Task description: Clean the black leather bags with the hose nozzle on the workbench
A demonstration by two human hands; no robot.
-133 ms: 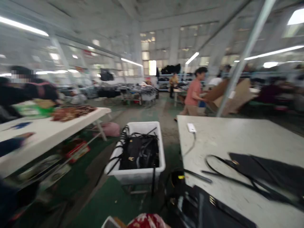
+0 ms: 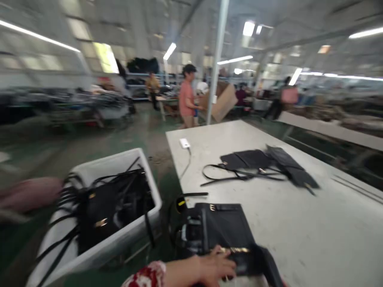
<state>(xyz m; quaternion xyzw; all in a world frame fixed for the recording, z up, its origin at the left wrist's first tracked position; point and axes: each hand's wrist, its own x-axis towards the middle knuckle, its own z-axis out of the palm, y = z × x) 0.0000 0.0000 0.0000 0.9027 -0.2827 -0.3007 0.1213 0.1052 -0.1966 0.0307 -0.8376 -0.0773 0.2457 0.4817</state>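
Observation:
My left hand [image 2: 209,268], in a red and white patterned sleeve, reaches in from the bottom edge. It lies on a black handbag [image 2: 223,229] with gold fittings at the near corner of the white table [image 2: 299,231]. The fingers are stretched out over the bag's top edge and are blurred. My right hand does not show. Farther back on the table lie a second flat black bag [image 2: 251,159] with long thin straps and a dark panel [image 2: 291,167] beside it.
A white bin [image 2: 119,239] full of black bags and straps stands on the green floor left of the table. A white charger [image 2: 184,143] with its cable lies at the table's far corner. A person in a pink shirt [image 2: 187,97] handles cardboard by a metal post [image 2: 217,63].
The view has swung right and down. My left hand has come into view on the black bag. The bin now sits further left in the picture.

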